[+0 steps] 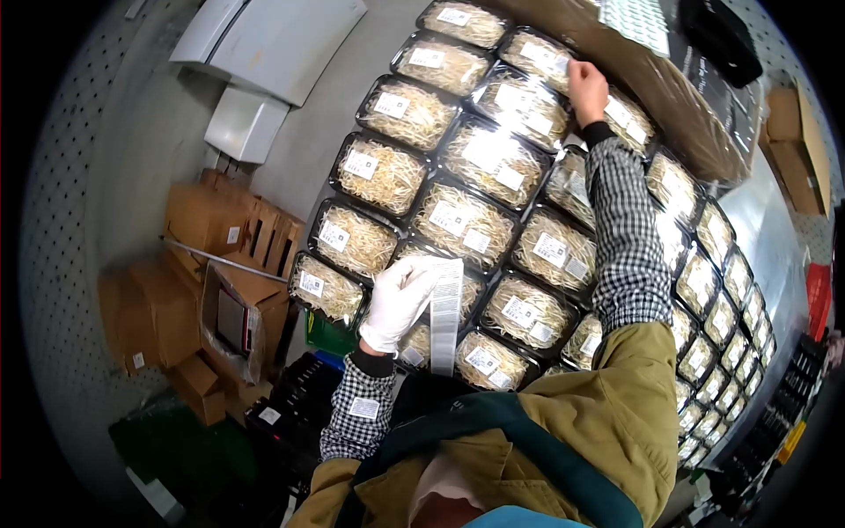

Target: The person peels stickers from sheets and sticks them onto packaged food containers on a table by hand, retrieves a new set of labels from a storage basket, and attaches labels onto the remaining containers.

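My left hand (pixel 398 304), in a white glove, pinches a long strip of printed labels (pixel 446 317) that hangs down over the trays. Bare and with curled fingers, my right hand (pixel 588 93) touches the right edge of a black film-wrapped tray of bean sprouts (pixel 535 55) in the far row. White labels show on that tray beside the fingertips; whatever the fingers hold is hidden. Below my left hand, part of another bean sprout tray (pixel 415 347) shows behind the strip. A tray with two labels (pixel 464 222) lies just beyond my left hand.
Rows of similar trays (pixel 722 312) continue to the right on a metal table (pixel 779 238). A brown plastic-wrapped box (pixel 651 97) borders the far side. Cardboard boxes (pixel 145 304) and a wooden pallet (pixel 275 231) stand at left. Black crates (pixel 304 405) are near my left sleeve.
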Motion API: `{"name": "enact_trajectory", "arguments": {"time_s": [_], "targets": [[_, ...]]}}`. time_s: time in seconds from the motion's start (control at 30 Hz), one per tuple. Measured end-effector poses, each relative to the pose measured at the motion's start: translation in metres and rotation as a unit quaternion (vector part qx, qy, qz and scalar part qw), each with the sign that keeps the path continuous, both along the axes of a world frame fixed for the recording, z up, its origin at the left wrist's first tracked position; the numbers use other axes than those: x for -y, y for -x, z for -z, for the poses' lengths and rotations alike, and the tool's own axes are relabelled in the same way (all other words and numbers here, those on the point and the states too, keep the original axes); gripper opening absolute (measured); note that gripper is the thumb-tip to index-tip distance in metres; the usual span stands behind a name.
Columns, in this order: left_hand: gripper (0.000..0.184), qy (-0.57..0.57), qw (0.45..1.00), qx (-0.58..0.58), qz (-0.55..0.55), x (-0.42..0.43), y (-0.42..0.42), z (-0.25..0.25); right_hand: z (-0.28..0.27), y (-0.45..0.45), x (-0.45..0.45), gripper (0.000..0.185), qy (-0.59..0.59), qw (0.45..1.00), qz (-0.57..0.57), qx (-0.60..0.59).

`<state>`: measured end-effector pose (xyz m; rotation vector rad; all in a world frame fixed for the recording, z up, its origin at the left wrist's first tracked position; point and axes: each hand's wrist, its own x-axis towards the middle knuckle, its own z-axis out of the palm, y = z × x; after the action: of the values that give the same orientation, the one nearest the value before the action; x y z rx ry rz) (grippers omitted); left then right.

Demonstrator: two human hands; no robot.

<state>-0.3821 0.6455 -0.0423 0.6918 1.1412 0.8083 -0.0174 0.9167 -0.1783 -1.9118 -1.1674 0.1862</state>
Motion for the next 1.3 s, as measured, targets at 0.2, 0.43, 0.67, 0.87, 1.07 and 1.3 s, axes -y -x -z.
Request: {"name": "enact_trajectory", "arguments": {"time_s": [0.2,0.43,0.67,0.87,1.07,1.3], "targets": [[0.027,0.017,0.997,-0.033,-0.061,0.005,0.024,-0.011,0.024,-0.008,-0.026,0.037,0.101,0.987,0.034,0.121],[0.027,-0.014,0.993,-0.105,-0.057,0.007,0.039,-0.004,0.016,-0.001,-0.011,0.059,0.162,0.906,0.091,0.379],[0.02,-0.052,0.992,-0.069,-0.088,0.024,0.06,0.001,-0.011,0.078,0.054,0.029,-0.013,0.97,-0.239,0.048],[0.014,-0.175,0.945,-0.275,-0.033,0.054,0.074,0.004,-0.146,0.241,0.252,0.026,0.32,0.688,-0.535,-0.371],[0.012,-0.056,0.998,0.04,0.008,0.108,0.107,0.023,-0.138,0.271,0.31,0.017,0.317,0.749,-0.456,-0.361],[0.011,0.018,0.992,0.009,-0.127,0.22,0.297,-0.003,-0.04,0.417,0.357,0.023,0.117,0.936,-0.323,-0.074]]}}
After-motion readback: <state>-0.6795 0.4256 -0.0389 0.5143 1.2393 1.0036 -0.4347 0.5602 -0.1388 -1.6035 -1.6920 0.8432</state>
